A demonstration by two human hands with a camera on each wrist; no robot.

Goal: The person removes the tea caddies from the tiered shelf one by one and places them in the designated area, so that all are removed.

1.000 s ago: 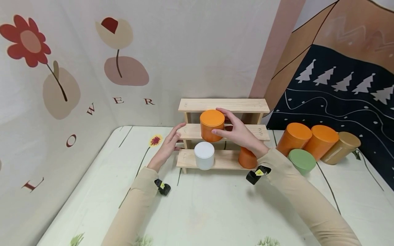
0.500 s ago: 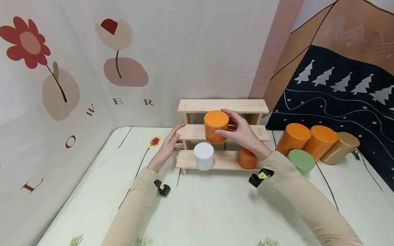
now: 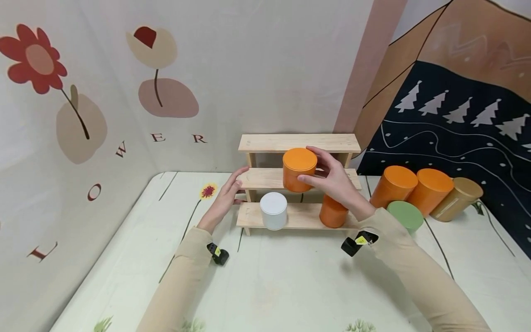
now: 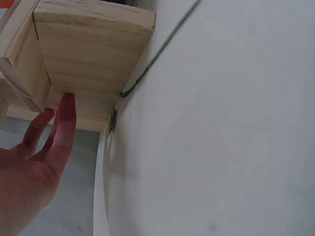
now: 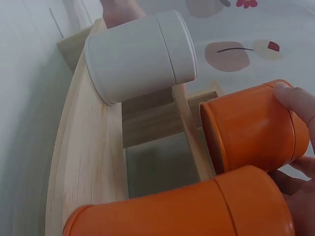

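Reported from my remote post, with the wooden rack [image 3: 258,143] as reference for all positions.

Hands: I find the right hand [image 3: 333,180] gripping the orange canister [image 3: 295,174], thumb on the near side, other fingers around the side facing the rack's right end. The left hand [image 3: 222,197] holds nothing; its fingers extend to the rack's left end, by the middle shelf [image 3: 261,179]. I cannot confirm whether the fingertips press the wood.

Item in hand: the orange canister is about upright at the middle of the rack, its base at the front edge of the middle shelf. I cannot tell whether the base bears on the shelf or hangs just clear.

Other stock: the bottom shelf [image 3: 304,215] of the rack carries a white canister [image 3: 274,213] toward its left end and a second orange canister [image 3: 331,214] toward its right, partly hidden by the right forearm. Beyond the rack's right end stand two tall orange canisters [image 3: 393,185], a gold canister [image 3: 457,199] and a green canister [image 3: 406,213].

Finding: I judge the step in hand to be positioning the orange canister along the middle shelf. The next move calls, in my opinion, for bringing the base fully behind the rack's front edge, lowering it level, and releasing only once it is supported. A base left overhanging could tip onto the bottom shelf.
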